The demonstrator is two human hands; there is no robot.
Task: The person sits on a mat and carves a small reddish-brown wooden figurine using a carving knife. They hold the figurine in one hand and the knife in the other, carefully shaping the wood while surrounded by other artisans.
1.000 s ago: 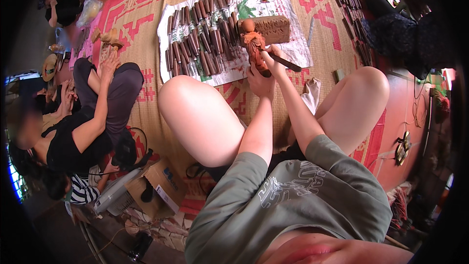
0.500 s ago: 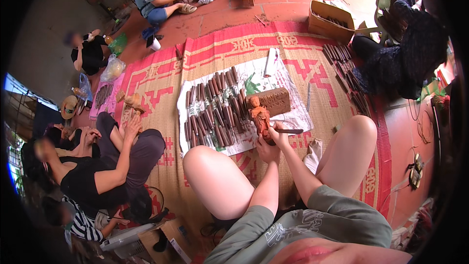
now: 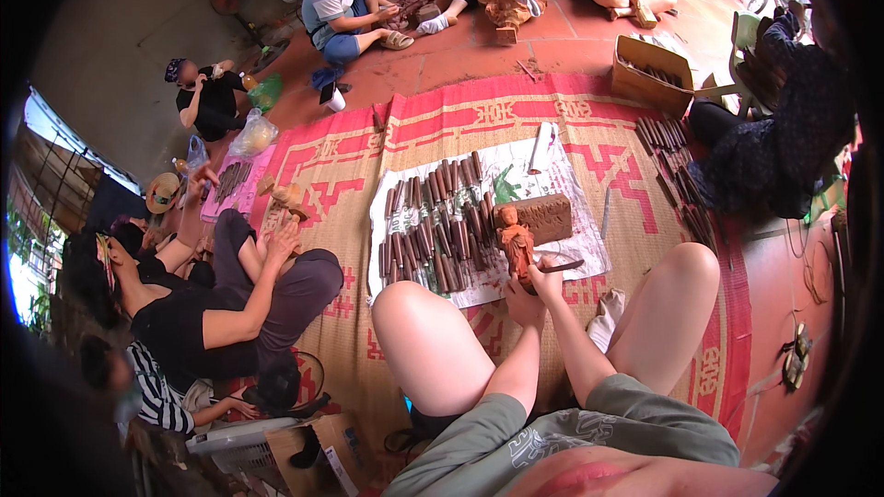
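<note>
A carved reddish-brown wooden figurine (image 3: 517, 244) stands roughly upright between my knees. Wrapped round its lower end is my left hand (image 3: 525, 304), closed on the base. My right hand (image 3: 550, 285) grips a carving tool (image 3: 564, 267) with a dark handle that points out to the right; its working tip is hidden against the figurine. Behind the figurine lies a brown carved wooden block (image 3: 541, 218) on a white sheet (image 3: 575, 262). Many dark-handled carving tools (image 3: 433, 225) lie in rows on the sheet's left part.
A red and tan woven mat (image 3: 318, 161) spreads under me. To my left a person in black (image 3: 216, 313) works on a light wooden piece (image 3: 287, 201). More tools (image 3: 665, 143) and a cardboard box (image 3: 652, 74) lie at the right, beside a person in dark clothes (image 3: 769, 129).
The whole view has shifted, so the scene sits lower and further right. Both hands keep their hold on the figurine and tool. At the left, another person's hand has risen.
</note>
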